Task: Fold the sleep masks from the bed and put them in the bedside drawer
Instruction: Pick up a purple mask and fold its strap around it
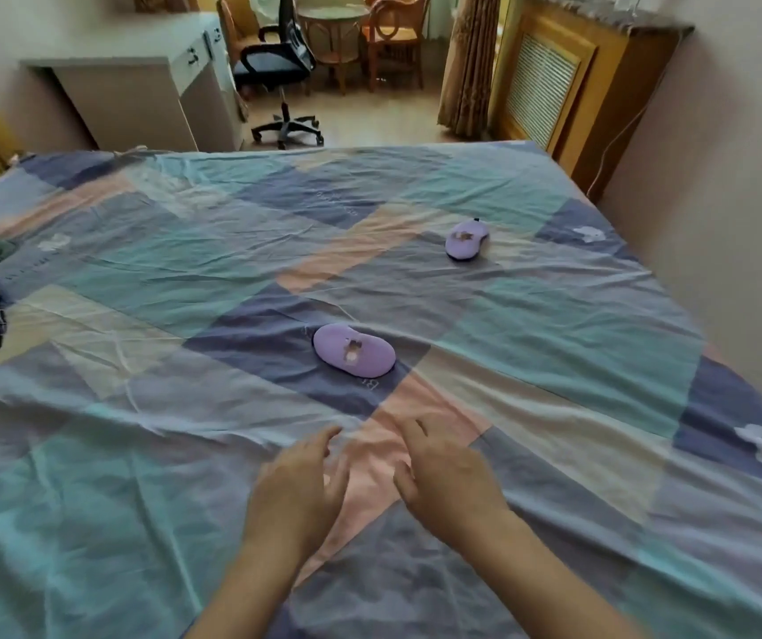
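- Near sleep mask (354, 350), purple, lying flat at frame centre on the bedsheet (139, 477).
- Far sleep mask (466, 239) sitting upper right of centre, well apart.
- Left hand (298, 488) and right hand (448, 477) hovering at lower centre, fingers relaxed, holding nothing.
- Office chair (278, 62) standing at top.

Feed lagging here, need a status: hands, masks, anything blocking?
Left hand and right hand open, empty, over the bedsheet. Near mask and far mask lie untouched. Nothing between hands and near mask.
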